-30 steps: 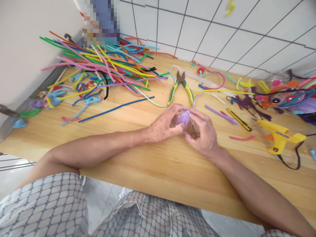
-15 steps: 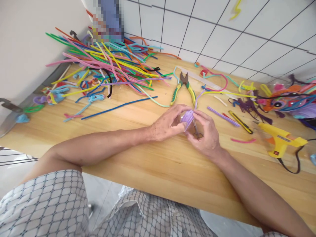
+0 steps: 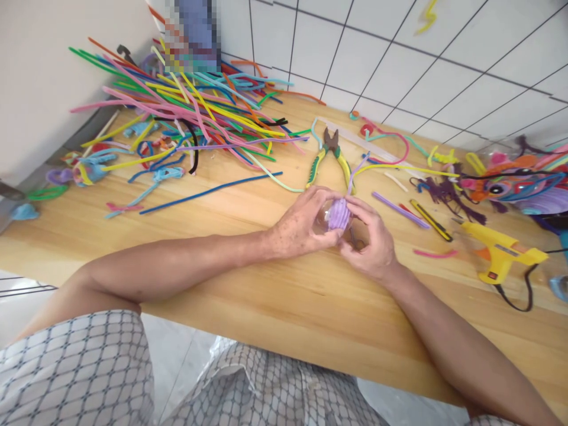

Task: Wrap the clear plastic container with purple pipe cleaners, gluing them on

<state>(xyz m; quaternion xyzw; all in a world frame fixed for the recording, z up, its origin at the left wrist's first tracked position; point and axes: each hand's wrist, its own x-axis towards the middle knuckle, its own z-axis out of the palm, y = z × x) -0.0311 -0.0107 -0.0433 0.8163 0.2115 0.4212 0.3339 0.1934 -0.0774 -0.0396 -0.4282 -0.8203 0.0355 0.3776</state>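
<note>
Shirt: pale with dark lattice pattern (image 3: 80, 355), nearest the camera.
Bench: wood top (image 3: 248, 302), forearms over it.
Left grip: left hand (image 3: 299, 225) grasping purple-banded piece (image 3: 339, 215), thumb below, fingers above.
Right grip: right hand (image 3: 370, 236) grasping same piece from the right, fingertips at its upper right edge.
Purple-banded piece: between both hands, clear and rounded on the left side, purple fuzzy rows on the right; one purple tail (image 3: 355, 171) stands up past the right fingertips toward the pliers.
Turn since half a second ago: piece rotated; purple rows now face the camera as a rounder patch, more clear surface showing by the left palm. Hands in about the same spot.
Scissors: loops (image 3: 358, 244) just by right thumb, mostly hidden.
Glue gun: yellow (image 3: 501, 251), far right; dark strip on its side, marking too small to read.
Cutter: yellow and black (image 3: 431, 220), beside purple offcut (image 3: 400, 210).
Pliers: green-yellow handles spread (image 3: 331, 145), just beyond the hands.
Blue stem: lying alone (image 3: 210, 193), left of pliers.
Stem pile: mixed colors (image 3: 195, 109), back left.
Figure: multicolored, round eye (image 3: 496, 189), right side.
Wall: white tiles (image 3: 355, 53), yellow zigzag (image 3: 428, 16) on it.
</note>
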